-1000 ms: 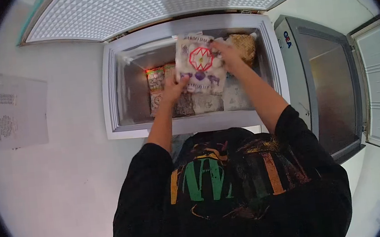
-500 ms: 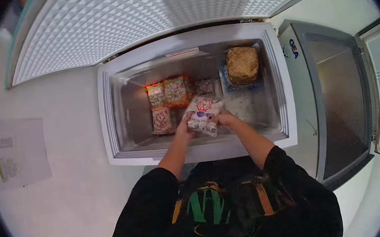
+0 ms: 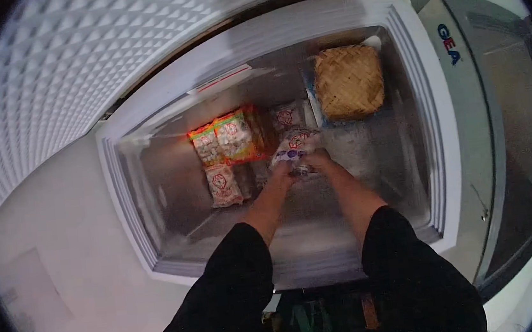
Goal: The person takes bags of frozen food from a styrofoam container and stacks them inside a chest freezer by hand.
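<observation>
Lid (image 3: 109, 66): rough, embossed. Far-right basket (image 3: 349, 83): matt woven fibre. Held bag (image 3: 296, 142): plastic film. 2 sleeves (image 3: 237, 265): matt cloth.

An open chest freezer (image 3: 446, 123) with a thick white rim carries everything, its inner walls greyish. Towards its left side sit two orange-edged packs (image 3: 234, 137) side by side, with a pale pack bearing a red emblem (image 3: 223, 186) just in front of them. Another red-marked pack (image 3: 284, 117) lies near the middle of the back, and whitish flat packs (image 3: 350, 145) cover part of the right.
</observation>
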Available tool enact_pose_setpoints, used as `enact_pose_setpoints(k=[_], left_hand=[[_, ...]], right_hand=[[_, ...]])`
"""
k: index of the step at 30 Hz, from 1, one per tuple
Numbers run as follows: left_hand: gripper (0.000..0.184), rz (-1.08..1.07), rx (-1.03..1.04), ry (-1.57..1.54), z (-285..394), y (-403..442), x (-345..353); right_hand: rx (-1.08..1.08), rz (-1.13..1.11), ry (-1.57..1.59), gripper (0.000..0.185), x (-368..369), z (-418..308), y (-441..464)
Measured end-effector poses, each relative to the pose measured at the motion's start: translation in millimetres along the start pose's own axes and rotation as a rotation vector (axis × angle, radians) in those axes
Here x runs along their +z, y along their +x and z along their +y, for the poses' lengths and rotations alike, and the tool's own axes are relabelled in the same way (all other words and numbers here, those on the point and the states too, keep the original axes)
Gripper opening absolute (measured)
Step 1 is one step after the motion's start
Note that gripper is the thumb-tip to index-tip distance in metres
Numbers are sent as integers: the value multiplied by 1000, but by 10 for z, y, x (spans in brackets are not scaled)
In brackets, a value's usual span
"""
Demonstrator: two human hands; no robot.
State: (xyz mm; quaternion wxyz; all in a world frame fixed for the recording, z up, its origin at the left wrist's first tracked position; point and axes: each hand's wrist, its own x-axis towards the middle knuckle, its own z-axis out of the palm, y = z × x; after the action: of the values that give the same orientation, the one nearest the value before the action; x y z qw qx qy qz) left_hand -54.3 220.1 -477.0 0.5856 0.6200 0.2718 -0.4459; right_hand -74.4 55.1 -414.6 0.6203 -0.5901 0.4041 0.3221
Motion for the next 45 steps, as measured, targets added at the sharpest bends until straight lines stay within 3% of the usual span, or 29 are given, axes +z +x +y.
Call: enact_pose_setpoints(k=[2, 4, 5, 6, 8, 11, 13, 15, 16, 17, 20, 22, 24, 26, 27, 28, 29, 30, 32, 34, 35, 37, 40, 45], left_hand=[[26, -46, 290, 490, -37, 265, -19], [44, -110, 40, 1392, 322, 188, 254], [44, -116, 36, 1389, 253, 308, 286], [38, 44, 170, 1343, 120, 482, 280], [34, 298, 363, 1145, -80, 803, 275], [37, 344, 210, 360, -154, 1190, 303], [41, 321, 68, -280, -71, 1357, 360], [45, 288, -33, -724, 7, 1505, 397], [47, 256, -41, -822, 29, 1580, 398], [46, 10, 102, -786, 1, 1589, 329], [45, 97, 22, -874, 59, 1602, 446], [37, 82, -21, -846, 166, 1578, 498], [29, 68, -67, -814, 187, 1700, 444], [25, -98, 203, -631, 26, 2111, 215], [24, -148, 291, -572, -35, 2281, 129], [26, -61, 530, -169, -25, 2403, 73], [26, -27, 642, 46, -58, 2469, 20], [27, 30, 754, 254, -82, 2524, -27], [34, 243, 418, 912, -217, 2574, -20], [36, 262, 516, 1071, -419, 1832, 110], [35, 184, 485, 1142, -490, 1497, 121], [34, -103, 294, 1334, -570, 872, 129], [33, -415, 114, 1619, -480, 119, 229], [32, -544, 46, 1939, 308, -875, 724]], right_hand=[[-48, 55, -127, 26, 133, 207, 469], [-52, 234, -221, 23, 215, 332, 731], [-50, 295, -253, 22, 236, 394, 843], [-280, 328, -521, 23, 252, 483, 933], [-514, 350, -790, 24, 220, 431, 1007], [-191, 197, -510, 27, 96, 158, 930], [-153, 147, -281, 31, 33, 241, 1041], [-143, 158, -283, 33, -81, 279, 968], [-140, 166, -282, 33, -118, 318, 948], [-137, 173, -282, 34, -156, 356, 928], [-235, 249, -397, 32, -221, 598, 947], [-81, 70, -84, 29, -264, 631, 881], [-85, 48, -138, 27, -276, 654, 823], [-92, 21, -194, 26, -286, 690, 852], [-287, 15, -467, 25, -289, 750, 925], [-486, 8, -737, 25, -286, 809, 992], [-488, 5, -733, 25, -277, 860, 1060], [-341, 21, -482, 23, -256, 866, 1090], [-200, 29, -216, 21, -254, 840, 1072], [-298, 62, -637, 19, -311, 652, 882], [-308, 59, -620, 19, -318, 637, 879], [-109, -36, -882, 18, -307, 608, 891], [31, -54, -786, 20, -345, 76, 183], [-95, -248, -972, 26, -254, -209, -355]])
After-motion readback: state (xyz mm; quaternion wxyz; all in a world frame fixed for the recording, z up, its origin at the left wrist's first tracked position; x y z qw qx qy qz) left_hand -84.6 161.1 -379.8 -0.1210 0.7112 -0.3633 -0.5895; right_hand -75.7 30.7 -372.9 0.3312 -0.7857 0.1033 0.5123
